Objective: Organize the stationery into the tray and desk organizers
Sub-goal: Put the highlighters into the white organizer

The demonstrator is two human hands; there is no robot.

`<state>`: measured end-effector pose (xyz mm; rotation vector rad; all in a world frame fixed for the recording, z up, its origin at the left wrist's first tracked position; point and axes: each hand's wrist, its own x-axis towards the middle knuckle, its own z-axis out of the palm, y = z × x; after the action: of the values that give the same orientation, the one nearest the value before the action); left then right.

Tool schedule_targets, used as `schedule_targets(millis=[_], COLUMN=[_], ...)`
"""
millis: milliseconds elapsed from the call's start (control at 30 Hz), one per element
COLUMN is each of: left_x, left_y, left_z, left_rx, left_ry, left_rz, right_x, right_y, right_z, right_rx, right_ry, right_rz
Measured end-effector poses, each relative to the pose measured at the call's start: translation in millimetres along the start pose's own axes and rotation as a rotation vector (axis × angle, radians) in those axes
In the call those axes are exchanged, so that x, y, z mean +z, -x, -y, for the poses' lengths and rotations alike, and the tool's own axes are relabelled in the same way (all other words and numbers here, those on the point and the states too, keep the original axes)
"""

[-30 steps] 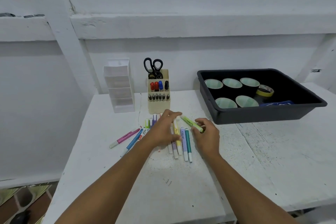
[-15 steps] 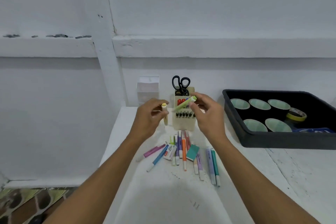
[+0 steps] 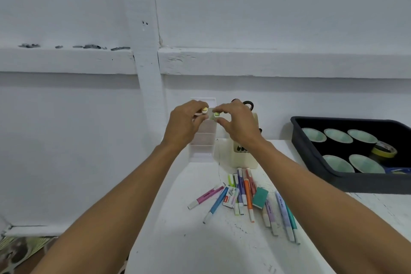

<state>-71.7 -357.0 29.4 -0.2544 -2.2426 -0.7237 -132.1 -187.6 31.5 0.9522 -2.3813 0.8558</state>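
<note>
My left hand pinching the yellow highlighter and my right hand pinching the green highlighter are now raised to the top of the white tiered organizer at frame centre; I judge insertion imminent.

You have a single wide-angle view, worn on your head and facing forward and slightly down. The white painted wall fills the upper half, and the white speckled table lies close below, running off the bottom border. Your forearms enter from the bottom corners, with your left hand and right hand near the centre. The black plastic tray is cut by the right edge, and patterned floor shows at bottom left.
</note>
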Motion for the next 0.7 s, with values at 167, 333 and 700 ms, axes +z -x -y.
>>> schedule_targets(millis=[167, 333, 700], left_x=[12, 19, 32], left_y=[1, -2, 4], left_z=[13, 20, 13], left_rx=[-0.058, -0.111, -0.169], left_ry=[-0.067, -0.123, -0.256], left_rz=[0.085, 0.162, 0.243], right_x=[16, 26, 24], right_y=[-5, -6, 6], right_z=[-5, -6, -6], right_rx=[0.067, 0.081, 0.019], right_ry=[0.009, 0.003, -0.049], right_rz=[0.028, 0.041, 0.038])
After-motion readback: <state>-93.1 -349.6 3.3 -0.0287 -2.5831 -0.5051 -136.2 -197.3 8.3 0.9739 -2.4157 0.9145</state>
